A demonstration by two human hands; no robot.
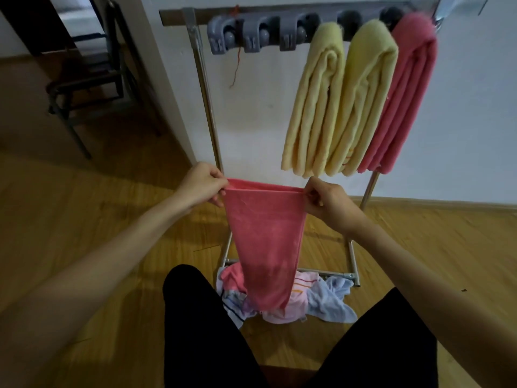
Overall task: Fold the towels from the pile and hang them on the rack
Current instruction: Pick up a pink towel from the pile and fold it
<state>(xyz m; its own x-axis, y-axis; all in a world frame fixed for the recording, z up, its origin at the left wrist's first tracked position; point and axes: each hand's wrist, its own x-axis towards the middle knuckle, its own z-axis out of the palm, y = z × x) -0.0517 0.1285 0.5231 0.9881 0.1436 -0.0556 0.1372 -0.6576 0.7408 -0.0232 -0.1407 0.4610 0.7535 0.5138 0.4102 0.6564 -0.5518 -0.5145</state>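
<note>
The rack (208,113) is standing against the white wall, its base frame resting on the wooden floor (98,219). Its top bar is carrying a grey holder strip (251,35) with five clips countable; whether more lie beyond the right end cannot be told. The three clips toward the left end are carrying nothing. The two toward the right end are partly hidden by hanging towels.

Progress: three folded towels are hanging at the right end of the top bar, touching side by side. Count: two yellow towels (316,102) (363,102) and one pink hung towel (405,107). That part of the task appears done.

A fourth item, the pink towel in hand (265,247), is hanging in front of the rack's lower half, doubled lengthwise, its lower end reaching down over the pile. The left hand (202,183) is pinching the top left corner; the right hand (321,200) is pinching the top right corner. Each grip is narrow, closed on the cloth edge. Judgement: folding is in progress; further folding and hanging are still outstanding.

The pile (307,298) is lying on the floor at the front edge of the rack's base, between the person's knees. Pink, light blue and striped white cloth are showing; the exact count cannot be told, but several pieces appear left.
</note>
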